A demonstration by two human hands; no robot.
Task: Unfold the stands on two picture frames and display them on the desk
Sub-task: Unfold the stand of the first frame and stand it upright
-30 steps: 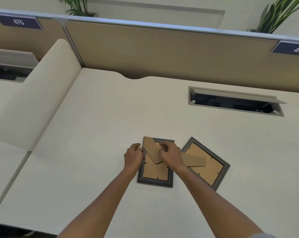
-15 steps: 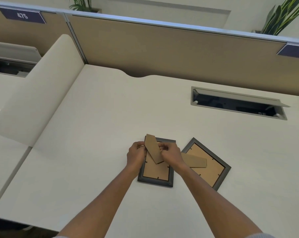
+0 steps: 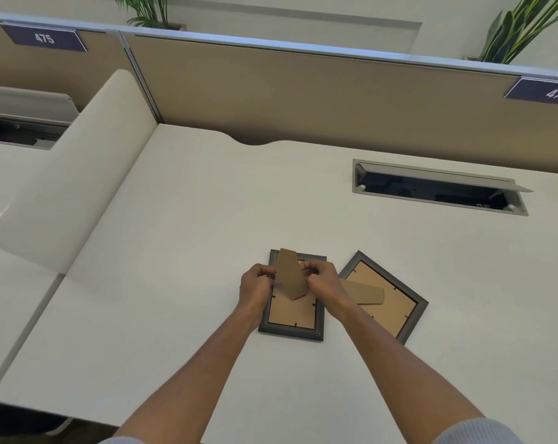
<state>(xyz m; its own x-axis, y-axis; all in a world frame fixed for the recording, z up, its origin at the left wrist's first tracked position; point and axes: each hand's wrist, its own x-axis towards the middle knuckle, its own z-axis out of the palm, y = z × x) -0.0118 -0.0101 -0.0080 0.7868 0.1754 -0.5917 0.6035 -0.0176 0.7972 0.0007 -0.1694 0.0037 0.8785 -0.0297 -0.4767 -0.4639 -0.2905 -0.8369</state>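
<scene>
Pinching the cardboard stand (image 3: 290,277) from both sides, left hand (image 3: 257,287) and right hand (image 3: 323,282), fingers curled tight on its edges. Best swung gently about its hinge, left picture frame (image 3: 292,318) kept flat, face down on the desk (image 3: 207,219). Two frames, two stands; right picture frame (image 3: 389,302) just beside, its stand (image 3: 364,293) flat.

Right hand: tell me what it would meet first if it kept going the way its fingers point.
The right hand points left, fingers curled against the cardboard stand. Going on, it would likely press that stand first, then the left hand beyond; depth is unclear.
</scene>
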